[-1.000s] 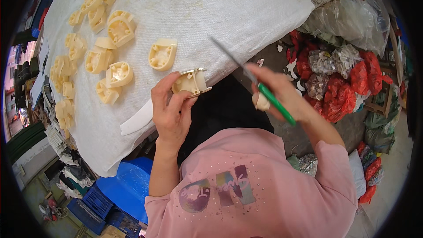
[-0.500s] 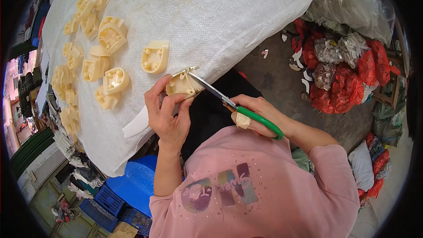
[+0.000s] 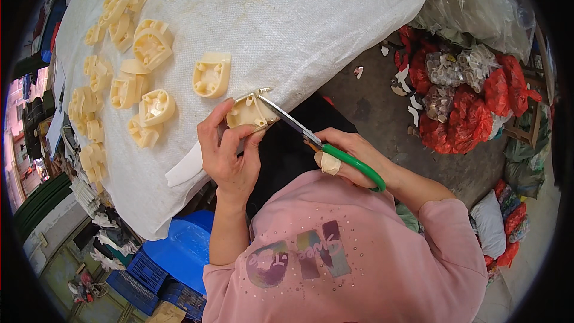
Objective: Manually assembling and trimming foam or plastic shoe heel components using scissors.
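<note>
Between the fingers and thumb of my left hand (image 3: pixel 230 149) is a cream plastic part (image 3: pixel 244 115), a hollow shell with its inside facing up at the table's near edge. My right hand (image 3: pixel 350 154) grips green-handled scissors (image 3: pixel 286 118), whose blades reach across the part's right side, against its rim. Tan tape wraps a finger of that hand. A matching loose cream part (image 3: pixel 211 75) lies just beyond my left hand. More of the same parts (image 3: pixel 157 107) are scattered and stacked to the left.
White woven sheeting (image 3: pixel 281 30) covers the table. Red plastic bags (image 3: pixel 460 121) and clear plastic pieces (image 3: pixel 457 72) are heaped on the floor at right. Below the table's left edge are a blue plastic tub (image 3: pixel 185 245) and blue crates (image 3: pixel 146 270).
My hands, the held part and the scissors have shifted only very slightly. The scissors stay across the part's right side, and the loose parts lie as before.
</note>
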